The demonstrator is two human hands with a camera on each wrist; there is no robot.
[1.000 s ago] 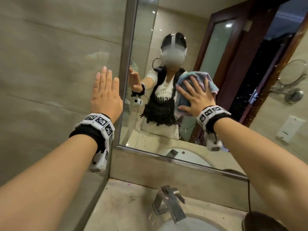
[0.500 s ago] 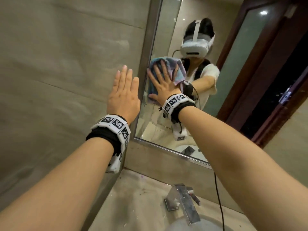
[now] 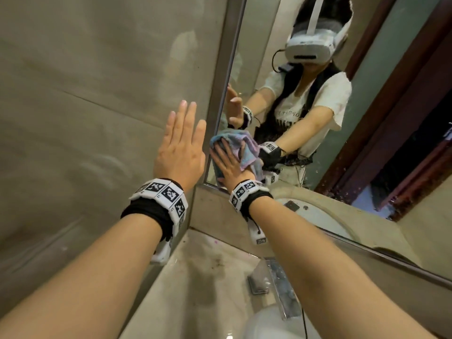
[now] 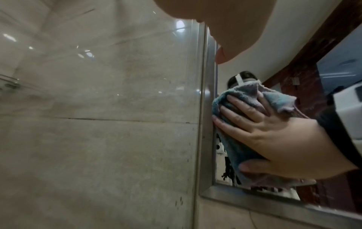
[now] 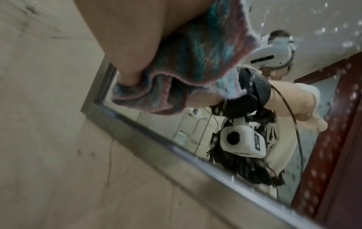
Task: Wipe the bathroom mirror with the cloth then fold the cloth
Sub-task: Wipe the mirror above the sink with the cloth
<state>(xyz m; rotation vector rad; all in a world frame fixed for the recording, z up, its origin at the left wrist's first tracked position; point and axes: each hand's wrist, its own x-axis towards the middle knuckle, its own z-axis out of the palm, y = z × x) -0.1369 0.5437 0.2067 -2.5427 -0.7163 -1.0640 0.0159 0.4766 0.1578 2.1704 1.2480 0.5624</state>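
A blue and pink cloth (image 3: 249, 155) is pressed against the lower left corner of the mirror (image 3: 367, 118), just above its metal frame (image 3: 220, 94). My right hand (image 3: 228, 165) lies flat on the cloth with its fingers spread. The left wrist view shows those fingers (image 4: 243, 111) straight on the cloth (image 4: 240, 151), with the thumb below. In the right wrist view the cloth (image 5: 205, 54) bunches under the palm. My left hand (image 3: 182, 145) rests flat on the tiled wall (image 3: 85, 118) just left of the frame, holding nothing.
Below the mirror a metal faucet (image 3: 278, 287) stands over a white basin (image 3: 269, 324) set in a stained stone counter (image 3: 195, 277). A thin black cable (image 3: 304, 321) runs down beside the faucet. The mirror reflects me and a dark wooden door.
My right hand slid the cloth from the mirror's middle to its left edge, then down to the lower left corner. The left hand stayed flat on the wall.
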